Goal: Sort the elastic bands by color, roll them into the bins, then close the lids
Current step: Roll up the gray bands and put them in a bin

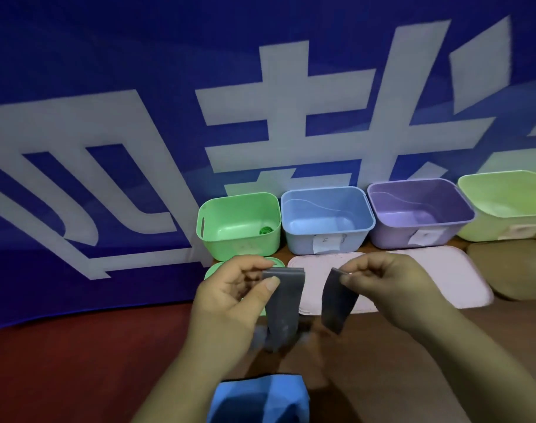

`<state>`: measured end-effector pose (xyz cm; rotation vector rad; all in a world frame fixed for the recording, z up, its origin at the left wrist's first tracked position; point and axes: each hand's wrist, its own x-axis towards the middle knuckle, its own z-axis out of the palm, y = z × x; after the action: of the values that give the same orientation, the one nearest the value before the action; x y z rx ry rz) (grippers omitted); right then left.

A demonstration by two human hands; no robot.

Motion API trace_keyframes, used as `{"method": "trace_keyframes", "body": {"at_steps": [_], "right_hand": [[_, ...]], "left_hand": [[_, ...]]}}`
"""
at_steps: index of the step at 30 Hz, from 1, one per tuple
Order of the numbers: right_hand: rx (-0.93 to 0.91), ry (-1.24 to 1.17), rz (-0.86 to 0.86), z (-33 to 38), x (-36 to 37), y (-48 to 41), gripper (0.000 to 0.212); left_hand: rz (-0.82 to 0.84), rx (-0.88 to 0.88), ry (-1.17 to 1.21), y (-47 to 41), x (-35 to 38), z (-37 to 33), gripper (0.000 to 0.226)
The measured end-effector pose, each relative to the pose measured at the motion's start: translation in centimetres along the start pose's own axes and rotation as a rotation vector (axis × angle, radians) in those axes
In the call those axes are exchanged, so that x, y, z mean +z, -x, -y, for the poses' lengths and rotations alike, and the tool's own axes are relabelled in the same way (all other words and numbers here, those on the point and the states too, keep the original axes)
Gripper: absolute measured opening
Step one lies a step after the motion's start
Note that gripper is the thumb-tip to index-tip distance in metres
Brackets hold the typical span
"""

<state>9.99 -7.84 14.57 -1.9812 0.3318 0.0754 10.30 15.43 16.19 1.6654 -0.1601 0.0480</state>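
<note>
I hold a grey elastic band (283, 303) up in front of the bins. My left hand (230, 303) pinches one end of it and my right hand (392, 282) pinches the other end (338, 303), with both ends hanging down. Behind stand four open bins in a row: green (239, 225), blue (324, 219), purple (419, 210) and pale yellow-green (505, 203). A rolled green band (266, 230) lies inside the green bin. A blue band (257, 398) lies at the bottom of the view, near me.
A pink lid (437, 276) lies flat in front of the blue and purple bins. A green lid (214, 271) is partly hidden behind my left hand. A dark olive lid (511, 270) lies at the right. A blue banner with white characters (138, 117) hangs behind.
</note>
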Motion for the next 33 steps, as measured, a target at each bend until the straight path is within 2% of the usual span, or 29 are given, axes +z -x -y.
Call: {"method": "trace_keyframes", "body": {"at_steps": [7, 10, 15, 23, 33], "right_hand": [[-0.02, 0.034, -0.114, -0.4, -6.3, 1.8, 0.003], [0.001, -0.048, -0.092, -1.2, -9.0, 2.5, 0.011], [0.053, -0.198, 0.039, -2.4, -12.7, 3.7, 0.018], [-0.006, -0.529, 0.068, -2.2, -17.0, 6.0, 0.015], [-0.014, -0.598, 0.079, -2.8, -18.5, 6.7, 0.016]], "left_hand": [[0.061, -0.003, 0.027, 1.4, 7.0, -1.9, 0.034], [0.093, 0.004, 0.029, 2.0, 10.2, -2.7, 0.032], [0.155, 0.035, 0.006, 2.8, 14.5, -3.5, 0.037], [0.22, 0.052, 0.052, 3.7, 19.9, -4.3, 0.034], [0.138, 0.133, 0.095, 4.2, 22.6, -4.0, 0.026]]}}
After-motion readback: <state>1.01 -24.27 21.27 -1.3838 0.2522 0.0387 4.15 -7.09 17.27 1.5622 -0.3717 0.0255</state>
